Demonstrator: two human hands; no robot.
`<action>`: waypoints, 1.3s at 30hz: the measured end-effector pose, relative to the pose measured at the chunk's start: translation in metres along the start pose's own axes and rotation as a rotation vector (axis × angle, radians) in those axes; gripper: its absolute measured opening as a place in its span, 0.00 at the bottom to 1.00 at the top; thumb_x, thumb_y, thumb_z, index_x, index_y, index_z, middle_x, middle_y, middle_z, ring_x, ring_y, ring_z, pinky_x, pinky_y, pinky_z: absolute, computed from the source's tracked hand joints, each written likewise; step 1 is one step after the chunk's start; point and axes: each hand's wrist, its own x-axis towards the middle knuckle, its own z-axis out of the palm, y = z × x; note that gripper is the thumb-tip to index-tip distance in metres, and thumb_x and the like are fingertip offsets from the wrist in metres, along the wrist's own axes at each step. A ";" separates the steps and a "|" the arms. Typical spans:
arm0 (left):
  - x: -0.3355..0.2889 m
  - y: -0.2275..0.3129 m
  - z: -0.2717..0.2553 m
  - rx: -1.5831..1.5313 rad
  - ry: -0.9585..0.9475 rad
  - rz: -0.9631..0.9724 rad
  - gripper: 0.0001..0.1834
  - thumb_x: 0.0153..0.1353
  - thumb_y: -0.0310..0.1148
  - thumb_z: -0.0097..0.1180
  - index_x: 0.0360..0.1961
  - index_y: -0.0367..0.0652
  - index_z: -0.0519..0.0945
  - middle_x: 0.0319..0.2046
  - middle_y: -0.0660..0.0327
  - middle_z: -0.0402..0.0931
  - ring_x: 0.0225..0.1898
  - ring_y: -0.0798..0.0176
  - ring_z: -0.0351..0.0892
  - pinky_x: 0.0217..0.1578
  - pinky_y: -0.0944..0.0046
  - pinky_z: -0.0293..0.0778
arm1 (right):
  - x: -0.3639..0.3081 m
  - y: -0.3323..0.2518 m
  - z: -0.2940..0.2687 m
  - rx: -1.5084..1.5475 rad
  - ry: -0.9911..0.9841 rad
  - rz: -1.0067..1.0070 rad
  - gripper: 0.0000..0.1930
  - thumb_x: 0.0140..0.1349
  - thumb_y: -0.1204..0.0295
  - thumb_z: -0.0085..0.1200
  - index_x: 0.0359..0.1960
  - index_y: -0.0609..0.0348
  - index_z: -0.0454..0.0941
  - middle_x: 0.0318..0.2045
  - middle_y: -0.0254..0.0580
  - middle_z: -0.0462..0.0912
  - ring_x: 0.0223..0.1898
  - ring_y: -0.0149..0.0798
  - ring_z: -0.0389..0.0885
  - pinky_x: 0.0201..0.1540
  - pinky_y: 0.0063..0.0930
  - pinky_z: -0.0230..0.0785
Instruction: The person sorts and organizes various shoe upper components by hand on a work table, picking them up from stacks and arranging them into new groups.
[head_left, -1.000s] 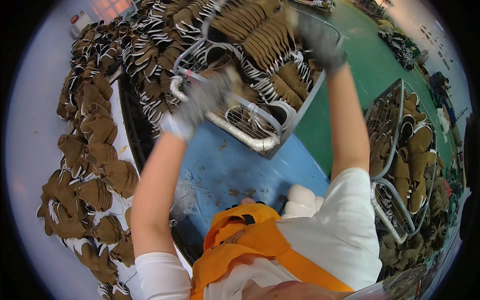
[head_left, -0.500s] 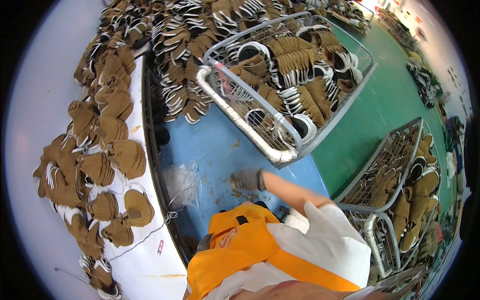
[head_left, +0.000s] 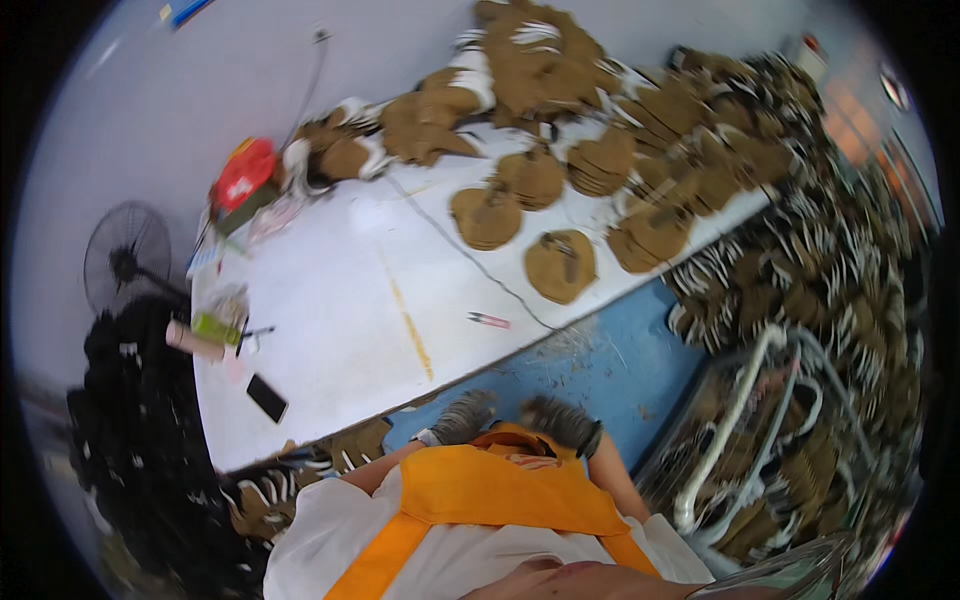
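My left hand (head_left: 458, 418), in a grey knitted glove, is in front of the orange apron (head_left: 480, 485), near the white table's front edge. Just right of it, my right hand (head_left: 562, 426) wears a similar glove. Both are smeared by motion, so I cannot make out how the fingers lie, and nothing shows in them. On the table (head_left: 330, 300), across from my hands, stand stacks of brown shoe uppers (head_left: 560, 266). A small pair of red-handled thread snips (head_left: 489, 320) lies nearer, beside a thin cord (head_left: 470, 258).
A dark phone (head_left: 267, 398) lies at the table's left end, near a pink roll (head_left: 194, 342) and a red bag (head_left: 243, 174). Left stands a fan (head_left: 125, 262) above a black pile (head_left: 130, 430). A wire cart (head_left: 745, 420) and heaped uppers (head_left: 800, 260) are on the right.
The view has swung left, so the table now lies ahead and the cart at the right. My right hand has drawn in from reaching out, close to my left.
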 end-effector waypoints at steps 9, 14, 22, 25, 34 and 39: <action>-0.089 -0.199 -0.093 0.243 0.467 -0.657 0.32 0.58 0.45 0.56 0.62 0.46 0.67 0.63 0.50 0.63 0.65 0.47 0.57 0.64 0.53 0.55 | 0.170 -0.091 0.012 -0.039 -0.176 0.131 0.15 0.65 0.68 0.51 0.51 0.59 0.77 0.49 0.49 0.80 0.51 0.46 0.77 0.55 0.32 0.67; -0.084 -0.284 -0.155 0.425 0.371 -0.947 0.38 0.58 0.52 0.54 0.66 0.47 0.62 0.68 0.50 0.55 0.69 0.48 0.51 0.66 0.48 0.48 | 0.250 -0.125 0.003 0.366 -0.093 0.201 0.19 0.63 0.62 0.54 0.50 0.62 0.77 0.47 0.45 0.80 0.51 0.38 0.76 0.54 0.29 0.67; -0.085 -0.320 -0.191 0.466 0.398 -0.801 0.31 0.65 0.52 0.44 0.67 0.53 0.61 0.69 0.58 0.52 0.70 0.56 0.48 0.68 0.51 0.41 | 0.471 -0.163 -0.017 0.460 0.086 0.122 0.32 0.62 0.53 0.55 0.60 0.65 0.67 0.55 0.45 0.74 0.57 0.37 0.70 0.61 0.27 0.59; -0.082 -0.312 -0.201 0.441 0.389 -0.818 0.30 0.64 0.50 0.46 0.66 0.52 0.63 0.68 0.57 0.54 0.69 0.55 0.50 0.67 0.51 0.43 | 0.588 -0.160 0.018 0.234 0.101 0.110 0.39 0.59 0.50 0.57 0.62 0.70 0.62 0.60 0.55 0.68 0.63 0.45 0.65 0.64 0.31 0.56; -0.067 -0.316 -0.218 0.369 0.323 -0.865 0.31 0.58 0.45 0.54 0.63 0.50 0.67 0.65 0.52 0.57 0.68 0.48 0.52 0.66 0.45 0.46 | 0.925 -0.191 0.067 0.121 0.314 0.300 0.50 0.42 0.41 0.65 0.60 0.66 0.66 0.59 0.57 0.69 0.61 0.53 0.68 0.62 0.38 0.60; -0.062 -0.328 -0.221 0.396 0.280 -0.850 0.31 0.55 0.48 0.55 0.60 0.50 0.71 0.65 0.51 0.57 0.67 0.48 0.54 0.66 0.45 0.47 | 1.048 -0.071 0.062 0.908 0.399 -0.108 0.27 0.58 0.56 0.56 0.52 0.67 0.71 0.47 0.52 0.80 0.47 0.43 0.79 0.49 0.36 0.71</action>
